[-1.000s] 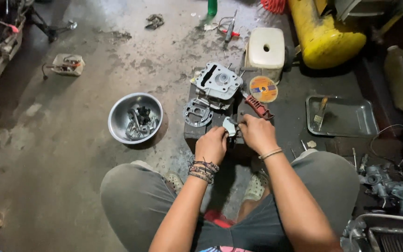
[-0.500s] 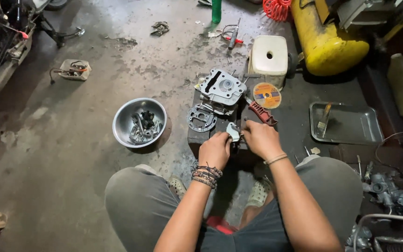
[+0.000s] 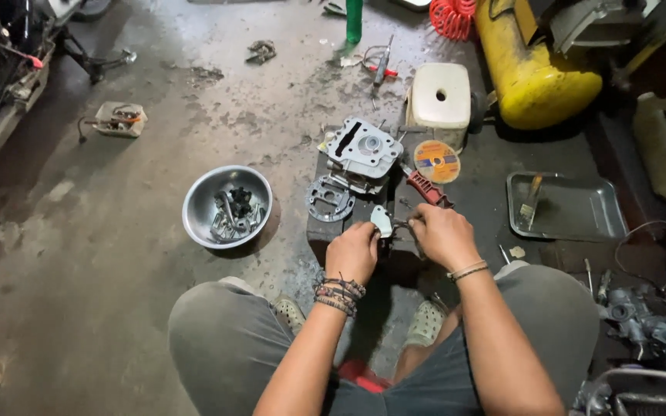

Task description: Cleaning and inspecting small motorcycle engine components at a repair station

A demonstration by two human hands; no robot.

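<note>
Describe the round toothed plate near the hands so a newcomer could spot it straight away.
Start at the yellow tank at the top right, then drop to the dark block in front of the hands. On its left end lies the flat grey ring plate, just left of the square finned engine part. It alone is round, with open cut-outs.

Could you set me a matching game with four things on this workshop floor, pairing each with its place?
Things:
1. steel bowl
2. metal tray
3. yellow tank
4. small metal part

Places:
A. top right, behind the white container
B. right of the hands, with a brush lying in it
C. between the left hand and right hand
D. left of the hands, filled with small parts

Pairs: 1-D, 2-B, 3-A, 4-C
</note>
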